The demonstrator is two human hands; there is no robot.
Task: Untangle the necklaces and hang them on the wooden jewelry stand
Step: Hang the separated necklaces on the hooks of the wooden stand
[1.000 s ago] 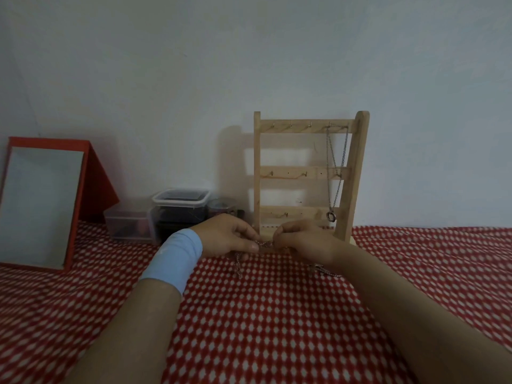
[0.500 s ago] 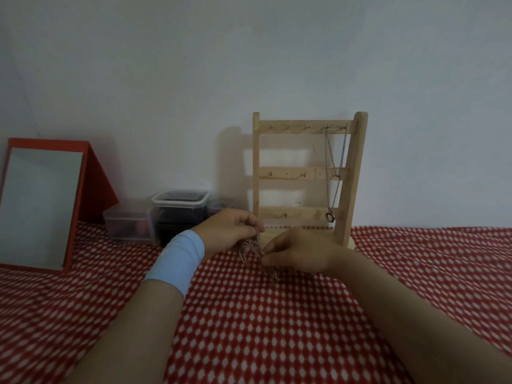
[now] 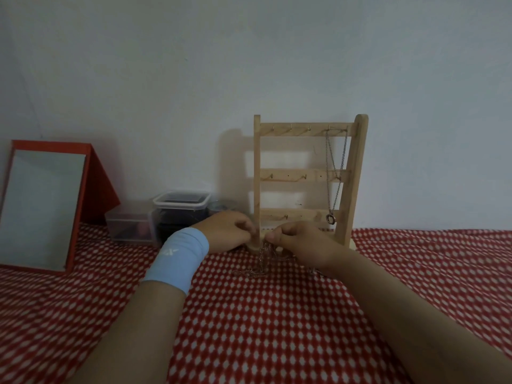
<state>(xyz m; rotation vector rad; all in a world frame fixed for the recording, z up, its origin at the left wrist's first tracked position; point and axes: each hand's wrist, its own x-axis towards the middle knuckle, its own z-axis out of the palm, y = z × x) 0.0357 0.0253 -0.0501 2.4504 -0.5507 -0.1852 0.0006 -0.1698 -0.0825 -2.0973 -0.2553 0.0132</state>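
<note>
Before the stand [image 3: 257, 162], left hand [image 3: 230, 231] and right hand [image 3: 299, 245] pinch the chains [image 3: 262, 259], seemingly light, limp, snag-prone; best gripped by single strands.

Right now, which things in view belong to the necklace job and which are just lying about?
In the job: tangled necklaces, left hand, right hand, wooden jewelry stand, hung pendant necklace.
Lying about: red-framed mirror, plastic containers, checked tablecloth.
</note>
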